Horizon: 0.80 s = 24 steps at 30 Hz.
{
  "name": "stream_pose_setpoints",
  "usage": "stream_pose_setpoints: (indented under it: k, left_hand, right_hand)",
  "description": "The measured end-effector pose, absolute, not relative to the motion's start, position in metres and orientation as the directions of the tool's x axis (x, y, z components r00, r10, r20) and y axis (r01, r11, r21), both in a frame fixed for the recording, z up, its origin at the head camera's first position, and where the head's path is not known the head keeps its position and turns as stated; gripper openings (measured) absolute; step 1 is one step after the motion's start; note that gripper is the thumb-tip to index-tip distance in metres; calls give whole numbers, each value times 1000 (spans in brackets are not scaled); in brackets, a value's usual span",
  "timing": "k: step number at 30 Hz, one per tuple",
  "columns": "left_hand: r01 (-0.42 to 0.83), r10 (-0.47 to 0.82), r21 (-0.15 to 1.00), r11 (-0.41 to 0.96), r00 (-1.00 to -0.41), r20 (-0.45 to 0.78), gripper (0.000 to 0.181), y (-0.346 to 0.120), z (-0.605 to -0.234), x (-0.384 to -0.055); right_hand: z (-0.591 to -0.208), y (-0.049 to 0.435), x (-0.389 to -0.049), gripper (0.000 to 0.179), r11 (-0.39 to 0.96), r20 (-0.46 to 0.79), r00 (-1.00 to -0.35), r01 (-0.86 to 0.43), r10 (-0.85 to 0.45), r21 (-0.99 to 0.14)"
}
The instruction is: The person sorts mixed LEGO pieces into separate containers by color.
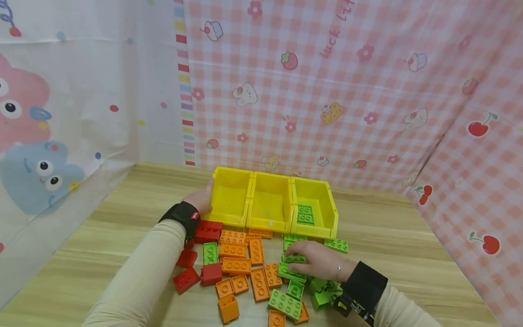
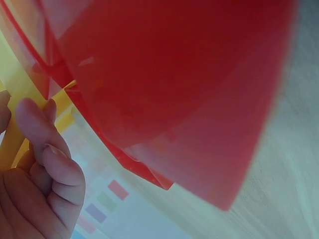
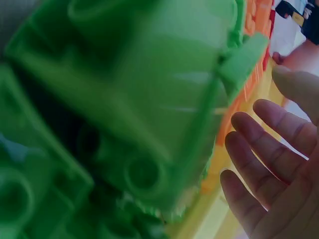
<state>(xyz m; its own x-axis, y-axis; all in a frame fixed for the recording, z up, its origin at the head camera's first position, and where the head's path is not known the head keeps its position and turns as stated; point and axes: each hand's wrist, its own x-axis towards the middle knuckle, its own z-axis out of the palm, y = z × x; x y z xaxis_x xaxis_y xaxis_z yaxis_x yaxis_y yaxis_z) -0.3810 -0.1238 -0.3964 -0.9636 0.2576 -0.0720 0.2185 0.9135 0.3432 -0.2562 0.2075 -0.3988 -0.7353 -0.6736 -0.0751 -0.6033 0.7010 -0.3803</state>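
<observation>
The right hand [image 1: 316, 261], fingers loosely extended and holding nothing, is over green bricks [image 1: 291, 272]; whether a fingertip touches one is hard to tell. Orange bricks [image 1: 235, 265] spread to its left. Red bricks [image 1: 211, 274] lie on the near side of the left hand [image 1: 201, 200], which grips the outer wall of three joined yellow bins [image 1: 271, 204]. Beyond the right hand, the rightmost bin [image 1: 318, 195] contains green pieces [image 1: 305, 215].

Lettering [image 1: 330, 44] "luck lit…", on pink gingham cloth [image 1: 306, 97]
</observation>
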Motion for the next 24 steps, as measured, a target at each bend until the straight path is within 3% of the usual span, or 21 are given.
stream_pose_setpoints:
  k: [4, 11, 16, 24]
  left_hand:
    - [207, 250, 342, 916, -964, -86, 83, -123, -396, -383]
    - [212, 254, 342, 915, -964, -83, 83, -124, -397, -385]
    - [227, 260, 323, 919, -964, -59, 82, -126, -398, -387]
    - [233, 269, 337, 912, -961, -65, 83, -127, -401, -387]
  right_hand:
    - [-404, 203, -253, 29, 699, -77, -727, -619, -683, -357]
    - [-406, 202, -251, 33, 680, -97, -717, -598, -690, -425]
    - [-406, 199, -252, 30, 678, -92, -707, -622, -701, -392]
    - [-405, 198, -253, 28, 690, -107, -724, -585, -681, -427]
